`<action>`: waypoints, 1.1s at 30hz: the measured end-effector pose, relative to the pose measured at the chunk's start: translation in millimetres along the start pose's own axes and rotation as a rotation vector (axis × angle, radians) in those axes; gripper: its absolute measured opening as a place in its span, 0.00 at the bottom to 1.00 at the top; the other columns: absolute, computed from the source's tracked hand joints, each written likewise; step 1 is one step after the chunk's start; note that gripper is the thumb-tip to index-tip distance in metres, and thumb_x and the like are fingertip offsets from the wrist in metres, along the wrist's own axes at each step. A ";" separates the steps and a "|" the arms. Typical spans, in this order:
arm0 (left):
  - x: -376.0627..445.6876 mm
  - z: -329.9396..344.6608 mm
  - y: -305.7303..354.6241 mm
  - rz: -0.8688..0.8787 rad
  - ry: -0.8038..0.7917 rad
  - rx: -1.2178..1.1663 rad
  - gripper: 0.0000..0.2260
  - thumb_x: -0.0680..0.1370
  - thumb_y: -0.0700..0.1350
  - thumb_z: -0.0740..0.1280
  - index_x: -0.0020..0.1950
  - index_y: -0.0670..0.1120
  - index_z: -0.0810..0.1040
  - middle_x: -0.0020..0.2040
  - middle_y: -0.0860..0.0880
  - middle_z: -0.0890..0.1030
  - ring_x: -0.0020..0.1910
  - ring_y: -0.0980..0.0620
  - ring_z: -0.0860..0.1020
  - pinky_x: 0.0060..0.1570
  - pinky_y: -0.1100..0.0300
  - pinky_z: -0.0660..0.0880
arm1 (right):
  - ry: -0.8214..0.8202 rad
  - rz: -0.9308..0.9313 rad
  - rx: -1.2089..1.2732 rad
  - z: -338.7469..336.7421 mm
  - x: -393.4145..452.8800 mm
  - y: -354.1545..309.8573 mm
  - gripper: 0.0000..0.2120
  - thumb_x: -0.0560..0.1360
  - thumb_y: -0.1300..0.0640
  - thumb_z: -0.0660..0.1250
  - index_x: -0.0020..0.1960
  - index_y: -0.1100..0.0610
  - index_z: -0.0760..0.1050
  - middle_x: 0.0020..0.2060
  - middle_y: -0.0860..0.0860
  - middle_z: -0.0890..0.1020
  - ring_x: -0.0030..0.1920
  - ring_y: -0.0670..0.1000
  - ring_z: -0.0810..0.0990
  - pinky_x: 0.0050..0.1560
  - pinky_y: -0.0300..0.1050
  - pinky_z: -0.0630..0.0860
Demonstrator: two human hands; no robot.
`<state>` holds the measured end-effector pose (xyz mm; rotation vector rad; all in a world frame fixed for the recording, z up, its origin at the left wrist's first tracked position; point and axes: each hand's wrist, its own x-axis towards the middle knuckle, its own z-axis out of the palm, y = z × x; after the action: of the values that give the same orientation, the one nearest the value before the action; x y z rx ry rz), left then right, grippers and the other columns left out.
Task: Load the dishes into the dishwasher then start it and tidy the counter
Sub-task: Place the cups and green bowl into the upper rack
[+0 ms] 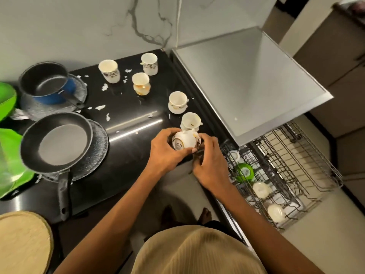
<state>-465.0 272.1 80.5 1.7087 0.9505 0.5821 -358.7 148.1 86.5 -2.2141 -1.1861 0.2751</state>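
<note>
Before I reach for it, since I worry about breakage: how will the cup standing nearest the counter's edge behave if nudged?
The cup looks like glazed ceramic, so probably rigid, smooth and fragile if dropped. It stands close to the counter edge beside the rack, so a sideways push might send it off. It seems taller than wide with a handle, so likely to tip rather than slide.

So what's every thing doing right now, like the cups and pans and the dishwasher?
Held cup: tipped over, base showing, gripped by left hand and right hand.
Counter cups: five, upright, not loaded.
Frying pan: upright on a mat, nothing in it.
Saucepan: upright on a mat, nothing in it.
Dishwasher rack: pulled out, partly loaded.
Green bowl: upside down in the rack.
</note>
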 end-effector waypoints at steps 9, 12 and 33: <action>-23.1 71.3 16.8 0.013 -0.178 0.121 0.27 0.61 0.52 0.82 0.57 0.53 0.78 0.53 0.55 0.79 0.51 0.57 0.80 0.50 0.58 0.81 | 0.079 -0.050 -0.201 -29.9 -35.4 49.1 0.37 0.63 0.54 0.76 0.69 0.59 0.69 0.61 0.56 0.72 0.58 0.56 0.72 0.53 0.48 0.75; -34.4 104.7 28.8 0.019 -0.236 0.179 0.25 0.62 0.50 0.82 0.56 0.51 0.79 0.53 0.53 0.79 0.49 0.57 0.80 0.49 0.60 0.81 | 0.079 -0.019 -0.186 -45.7 -52.1 74.3 0.40 0.63 0.53 0.76 0.72 0.59 0.66 0.63 0.57 0.72 0.60 0.56 0.72 0.58 0.53 0.75; -119.6 337.4 50.1 0.108 -0.687 0.387 0.18 0.73 0.42 0.75 0.61 0.42 0.79 0.56 0.44 0.80 0.51 0.48 0.81 0.55 0.52 0.79 | 0.066 0.460 -0.042 -129.6 -173.3 264.2 0.38 0.61 0.55 0.76 0.69 0.55 0.68 0.59 0.54 0.72 0.55 0.57 0.75 0.41 0.48 0.77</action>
<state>-259.8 -19.9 23.1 2.1068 0.4889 -0.1513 -220.5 -155.8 14.7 -2.4933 -0.6400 0.3593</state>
